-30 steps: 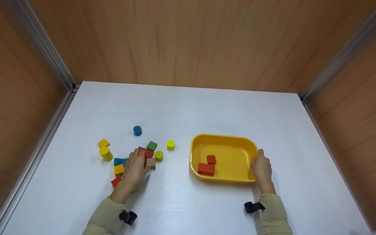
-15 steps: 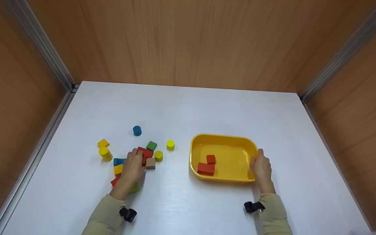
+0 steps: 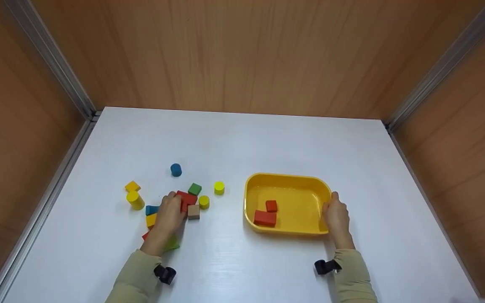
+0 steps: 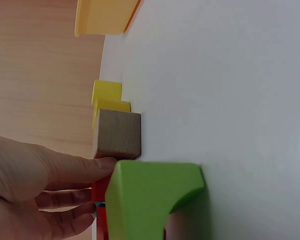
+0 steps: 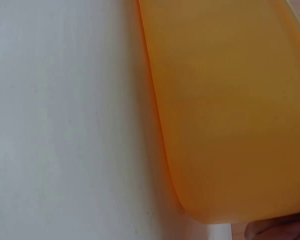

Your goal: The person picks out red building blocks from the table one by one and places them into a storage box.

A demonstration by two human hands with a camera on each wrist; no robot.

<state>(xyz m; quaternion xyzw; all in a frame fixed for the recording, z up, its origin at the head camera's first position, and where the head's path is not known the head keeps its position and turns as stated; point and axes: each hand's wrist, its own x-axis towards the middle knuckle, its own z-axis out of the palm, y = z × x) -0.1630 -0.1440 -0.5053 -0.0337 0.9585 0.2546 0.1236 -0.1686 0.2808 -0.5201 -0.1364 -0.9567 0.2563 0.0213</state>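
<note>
Hiding part of a red block (image 4: 101,190), left fingers (image 4: 79,170) pinch it; right fingers (image 3: 336,196) grip a tray (image 3: 286,232).

A white tabletop (image 3: 293,139) with a faint streaked sheen fills the floor of a booth; its far edge meets a wood-grain back panel (image 3: 225,54); matching side panels stand at left (image 3: 15,134) and right (image 3: 461,139); grey metal strips line the left corner (image 3: 53,63) and right corner (image 3: 440,63); the light is soft, the side panels more shadowed than the tabletop.
</note>
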